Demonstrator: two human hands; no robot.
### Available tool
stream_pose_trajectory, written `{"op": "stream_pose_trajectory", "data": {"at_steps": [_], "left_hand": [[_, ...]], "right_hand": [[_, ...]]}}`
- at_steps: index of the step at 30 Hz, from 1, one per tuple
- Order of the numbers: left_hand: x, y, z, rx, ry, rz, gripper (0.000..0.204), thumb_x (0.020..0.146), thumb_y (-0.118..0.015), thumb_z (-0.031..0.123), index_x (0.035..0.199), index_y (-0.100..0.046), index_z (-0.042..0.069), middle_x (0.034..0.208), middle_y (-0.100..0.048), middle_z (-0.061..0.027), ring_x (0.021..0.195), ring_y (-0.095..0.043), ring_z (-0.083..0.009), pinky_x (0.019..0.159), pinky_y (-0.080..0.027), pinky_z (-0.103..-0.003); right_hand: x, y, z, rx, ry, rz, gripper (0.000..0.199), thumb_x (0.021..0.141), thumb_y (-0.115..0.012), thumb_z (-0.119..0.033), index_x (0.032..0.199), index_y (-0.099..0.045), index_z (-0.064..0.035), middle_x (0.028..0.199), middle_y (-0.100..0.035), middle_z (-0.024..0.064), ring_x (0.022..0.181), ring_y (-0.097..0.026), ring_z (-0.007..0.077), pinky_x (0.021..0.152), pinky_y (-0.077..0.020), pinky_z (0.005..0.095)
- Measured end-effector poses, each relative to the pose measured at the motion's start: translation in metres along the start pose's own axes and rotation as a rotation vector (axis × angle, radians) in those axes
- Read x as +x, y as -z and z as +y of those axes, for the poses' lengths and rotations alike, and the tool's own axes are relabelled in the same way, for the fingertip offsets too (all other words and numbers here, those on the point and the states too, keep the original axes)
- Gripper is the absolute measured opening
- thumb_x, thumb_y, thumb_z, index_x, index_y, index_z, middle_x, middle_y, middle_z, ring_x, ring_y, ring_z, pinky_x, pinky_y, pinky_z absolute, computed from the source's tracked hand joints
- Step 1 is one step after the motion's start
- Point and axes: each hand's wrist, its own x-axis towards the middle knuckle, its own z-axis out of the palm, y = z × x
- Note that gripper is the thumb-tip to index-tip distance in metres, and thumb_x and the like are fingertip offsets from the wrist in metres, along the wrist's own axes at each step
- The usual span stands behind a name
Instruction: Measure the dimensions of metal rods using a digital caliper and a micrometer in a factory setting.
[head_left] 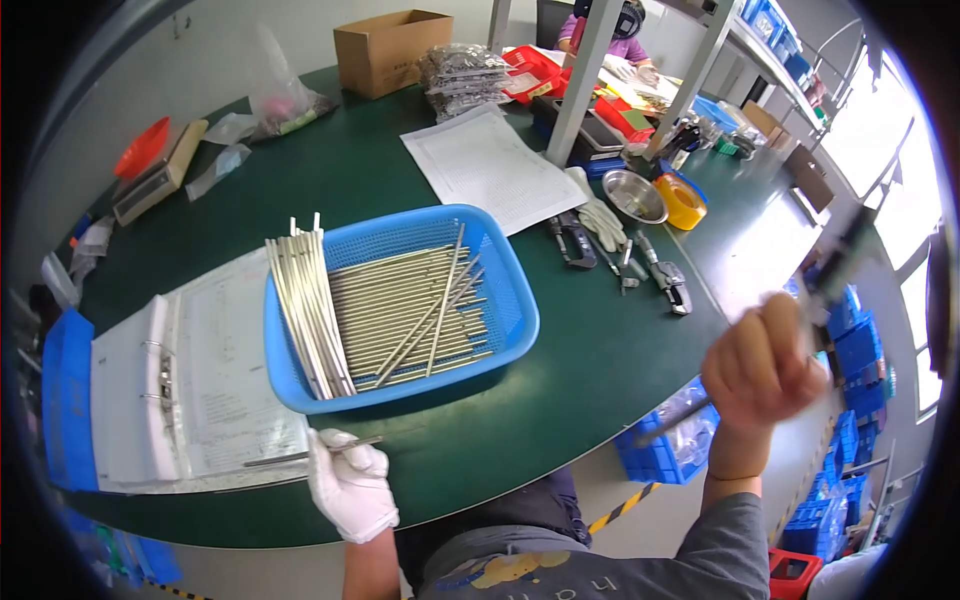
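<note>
My left hand, in a white glove, pinches a thin metal rod just in front of the basket, over the table's near edge. Raised at the right, my bare right hand is closed around a long slim tool, dark above the fist and grey below it; motion blurs it and its exact kind is unclear. A blue plastic basket stands between the hands. Inside lie a layer of metal rods, a few crossing on top, and a bundle of brighter rods leaning on its left side.
An open ring binder lies partly under the basket. Micrometers, a white glove and a steel bowl sit at the right. Paper sheets, a cardboard box and shelf posts stand behind. Another person works beyond.
</note>
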Motion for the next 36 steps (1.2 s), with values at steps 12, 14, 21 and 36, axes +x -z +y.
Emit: {"op": "stream_pose_trajectory", "data": {"at_steps": [12, 14, 21, 36], "left_hand": [[-0.014, -0.009, 0.006, -0.035, -0.005, 0.023, 0.034, 0.092, -0.032, 0.026, 0.076, -0.052, 0.004, 0.059, -0.047, -0.0018, 0.044, -0.028, -0.0091, 0.043, -0.025, -0.023], [-0.012, -0.003, 0.009, -0.034, -0.005, 0.001, 0.033, 0.092, -0.033, 0.026, 0.076, -0.052, 0.004, 0.059, -0.048, -0.0018, 0.044, -0.028, -0.0088, 0.042, -0.025, -0.023], [-0.005, 0.005, 0.013, -0.062, 0.025, -0.179, 0.032, 0.092, -0.034, 0.024, 0.076, -0.051, 0.003, 0.069, -0.054, -0.0048, 0.048, -0.038, -0.0102, 0.046, -0.033, -0.024], [-0.012, 0.002, 0.013, -0.068, -0.009, -0.148, 0.035, 0.092, -0.031, 0.024, 0.076, -0.051, 0.001, 0.066, -0.053, -0.0063, 0.053, -0.043, -0.0128, 0.051, -0.036, -0.026]], "right_hand": [[0.018, -0.059, 0.002, 0.235, -0.185, -0.594, 0.043, 0.086, -0.047, -0.032, 0.051, -0.042, -0.0083, 0.083, -0.064, 0.0121, 0.032, -0.038, 0.0045, 0.029, -0.0258, 0.0177], [0.015, -0.060, 0.004, 0.307, -0.215, -0.530, 0.042, 0.087, -0.047, -0.031, 0.053, -0.046, -0.0070, 0.085, -0.063, 0.0137, 0.032, -0.039, 0.0049, 0.029, -0.0257, 0.0183], [0.023, -0.066, 0.015, 0.329, -0.186, -0.558, 0.040, 0.087, -0.046, -0.029, 0.054, -0.048, -0.0065, 0.081, -0.063, 0.0170, 0.033, -0.039, 0.0053, 0.028, -0.0252, 0.0194], [0.013, -0.064, 0.010, 0.206, -0.241, -0.472, 0.029, 0.087, -0.047, -0.030, 0.066, -0.052, -0.0103, 0.080, -0.063, 0.0097, 0.035, -0.039, 0.0052, 0.029, -0.0252, 0.0201]]}}
